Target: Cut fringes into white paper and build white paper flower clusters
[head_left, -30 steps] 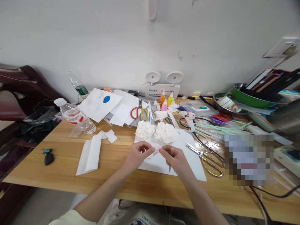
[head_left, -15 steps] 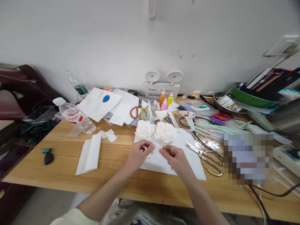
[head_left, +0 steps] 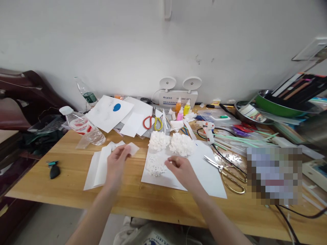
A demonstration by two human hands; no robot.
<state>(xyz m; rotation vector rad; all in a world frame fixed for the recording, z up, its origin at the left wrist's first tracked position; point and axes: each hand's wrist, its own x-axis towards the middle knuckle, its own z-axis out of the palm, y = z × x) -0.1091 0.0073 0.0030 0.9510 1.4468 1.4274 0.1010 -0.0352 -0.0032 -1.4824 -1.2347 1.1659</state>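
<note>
My left hand (head_left: 117, 161) is over the left part of the table, its thumb and fingers pinching a small white paper square (head_left: 133, 149). Under and beside it lie more small squares and a folded white paper (head_left: 95, 170). My right hand (head_left: 180, 166) is above the large white sheet (head_left: 204, 180) with fingertips pinched together; whatever they hold is too small to name. Left of those fingertips, a cluster of white bits (head_left: 155, 165) lies on the sheet. Two fluffy white clumps (head_left: 158, 140) sit at the sheet's back edge.
Gold-handled scissors (head_left: 231, 177) lie right of the sheet, near a glue gun (head_left: 208, 131). Small paint bottles (head_left: 180, 114), red-and-yellow scissors (head_left: 152, 121) and papers line the back. A water bottle (head_left: 85, 129) and black item (head_left: 54, 172) are at left.
My left hand has moved left, away from my right hand, and now pinches a paper square. The white cluster on the sheet is uncovered. My right hand has shifted slightly left.
</note>
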